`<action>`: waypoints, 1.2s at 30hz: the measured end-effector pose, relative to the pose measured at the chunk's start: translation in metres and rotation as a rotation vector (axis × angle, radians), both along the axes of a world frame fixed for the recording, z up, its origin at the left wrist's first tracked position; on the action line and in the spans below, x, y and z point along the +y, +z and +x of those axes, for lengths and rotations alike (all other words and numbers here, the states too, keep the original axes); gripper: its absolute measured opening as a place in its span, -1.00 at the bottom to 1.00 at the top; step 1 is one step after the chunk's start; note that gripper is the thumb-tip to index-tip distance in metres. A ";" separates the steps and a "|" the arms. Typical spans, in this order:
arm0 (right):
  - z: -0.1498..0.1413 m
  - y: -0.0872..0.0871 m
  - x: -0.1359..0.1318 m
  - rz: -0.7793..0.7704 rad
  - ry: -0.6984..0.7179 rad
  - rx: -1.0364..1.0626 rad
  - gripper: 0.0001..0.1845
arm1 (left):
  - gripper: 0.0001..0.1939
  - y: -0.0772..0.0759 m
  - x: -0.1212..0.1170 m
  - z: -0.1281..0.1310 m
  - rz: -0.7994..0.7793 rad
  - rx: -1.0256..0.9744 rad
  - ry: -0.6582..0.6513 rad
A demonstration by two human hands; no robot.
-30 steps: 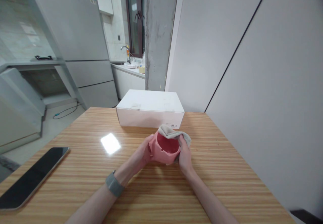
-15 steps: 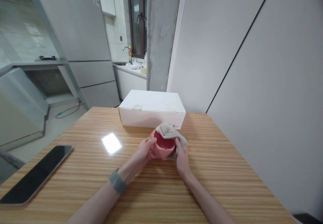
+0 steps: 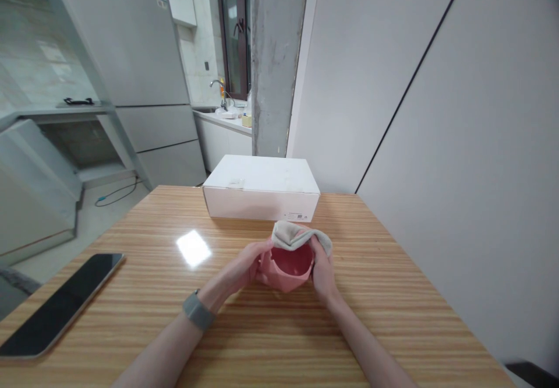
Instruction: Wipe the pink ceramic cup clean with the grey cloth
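A pink faceted bowl (image 3: 286, 277) is held tilted over the table, its hollow inside turned toward me. My left hand (image 3: 251, 263) grips the bowl's left side, thumb at the rim. On the right, my right hand (image 3: 322, 268) is closed on a light grey cloth (image 3: 290, 235), pressing it against the bowl's rim. The cloth drapes along the far edge and right side of the bowl. Fingers of both hands are partly hidden behind the bowl and cloth. A grey band (image 3: 198, 311) circles my left wrist.
Behind the bowl, a white box (image 3: 262, 187) stands on the wooden table (image 3: 384, 295). A black phone-like slab (image 3: 61, 306) lies at the left table edge. Beyond are a fridge (image 3: 126, 44), a sink counter (image 3: 227, 123) and, to the right, a white wall (image 3: 437, 143).
Both hands have shifted slightly right and nearer with the bowl. The bowl has turned, and the cloth now lies more along its far rim.
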State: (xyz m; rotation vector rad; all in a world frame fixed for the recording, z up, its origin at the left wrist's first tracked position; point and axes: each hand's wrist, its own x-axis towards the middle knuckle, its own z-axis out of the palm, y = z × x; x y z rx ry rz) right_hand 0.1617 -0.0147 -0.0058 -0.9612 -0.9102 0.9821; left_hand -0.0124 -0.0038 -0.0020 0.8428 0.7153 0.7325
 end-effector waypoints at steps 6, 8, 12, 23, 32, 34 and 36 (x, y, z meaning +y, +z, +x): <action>-0.001 -0.004 0.007 0.002 0.096 0.055 -0.67 | -0.59 0.008 0.000 -0.006 0.100 0.042 0.026; -0.003 -0.004 0.007 0.003 0.107 0.058 -0.68 | -0.59 0.009 0.001 -0.006 0.084 0.058 0.058; -0.004 -0.005 0.004 0.008 0.055 0.060 -0.70 | -0.64 0.007 0.004 -0.005 0.055 0.065 0.088; -0.006 -0.007 0.003 0.081 -0.030 0.028 -0.64 | -0.68 0.004 -0.002 0.008 0.068 -0.044 0.181; -0.024 -0.005 -0.006 0.201 -0.209 -0.142 -0.66 | -0.65 0.002 -0.011 0.022 0.044 -0.287 0.199; -0.018 -0.005 -0.002 0.170 -0.199 -0.115 -0.65 | -0.63 0.003 -0.009 0.021 0.005 -0.268 0.155; -0.008 -0.004 0.003 0.107 -0.166 -0.058 -0.63 | -0.60 0.006 -0.006 0.016 -0.065 -0.194 0.117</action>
